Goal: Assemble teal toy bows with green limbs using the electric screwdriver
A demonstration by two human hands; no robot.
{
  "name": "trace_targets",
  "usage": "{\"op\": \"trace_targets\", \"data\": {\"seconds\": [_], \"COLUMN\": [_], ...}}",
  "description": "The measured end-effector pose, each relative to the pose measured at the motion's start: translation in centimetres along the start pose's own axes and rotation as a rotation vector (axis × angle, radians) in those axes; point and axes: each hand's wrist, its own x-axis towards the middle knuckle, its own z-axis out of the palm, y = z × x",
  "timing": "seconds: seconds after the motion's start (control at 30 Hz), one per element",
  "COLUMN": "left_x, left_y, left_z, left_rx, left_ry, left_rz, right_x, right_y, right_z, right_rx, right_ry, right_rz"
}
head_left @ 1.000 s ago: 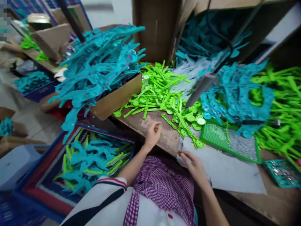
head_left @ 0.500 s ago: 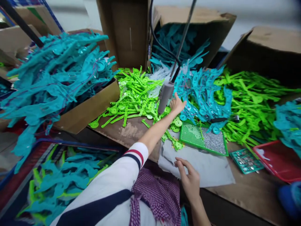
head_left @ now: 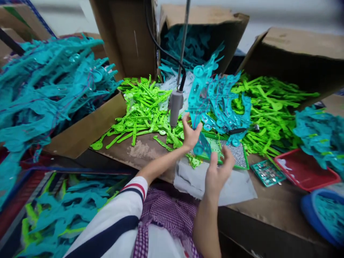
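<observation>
My left hand [head_left: 191, 134] is closed around a long turquoise plastic part [head_left: 198, 95] with round discs on it, lifted upright above the table. Apart from the part, my right hand [head_left: 219, 168] is raised with thumb and fingers spread and nothing between them. Below both hands lie a green tray [head_left: 215, 145] of small metal pieces and a grey cloth [head_left: 236, 186]. More turquoise parts [head_left: 224, 104] with thin wires stand in a row just behind. A grey hanging electric screwdriver [head_left: 176, 105] is close to the left of the held part.
Bright green plastic pieces [head_left: 146, 107] are heaped on the left, with another green heap [head_left: 268, 107] at right. Turquoise parts fill a cardboard box [head_left: 88, 125] at far left. A teal tray [head_left: 268, 172], a red tray [head_left: 309, 175] and a blue tub [head_left: 309, 211] stand at right.
My left hand has taken hold of a turquoise part from the row and drawn it up and nearer. My right hand has risen toward it, with its fingers opening.
</observation>
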Motion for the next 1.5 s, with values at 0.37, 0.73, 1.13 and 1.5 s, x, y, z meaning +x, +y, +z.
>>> {"op": "trace_targets", "data": {"seconds": [0.37, 0.73, 1.13, 1.5], "left_x": [-18.6, -10.4, -11.2, -11.1], "left_y": [-0.5, 6.8, -2.8, -6.2], "left_z": [-16.5, -17.2, -11.3, -5.2], "left_rx": [0.263, 0.808, 0.450, 0.248], "left_ry": [-0.694, -1.028, -1.121, -0.901], "left_rz": [0.074, 0.448, -0.028, -0.013], "right_x": [-2.0, 5.2, 6.3, 8.0], "right_y": [1.0, 3.3, 12.4, 24.0], "right_z": [1.0, -8.4, -14.0, -16.7], "right_rx": [0.021, -0.269, -0.349, -0.665], "right_ry": [-0.401, -1.527, 0.047, -0.086], "right_rz": [-0.060, -0.359, -0.159, 0.129]}}
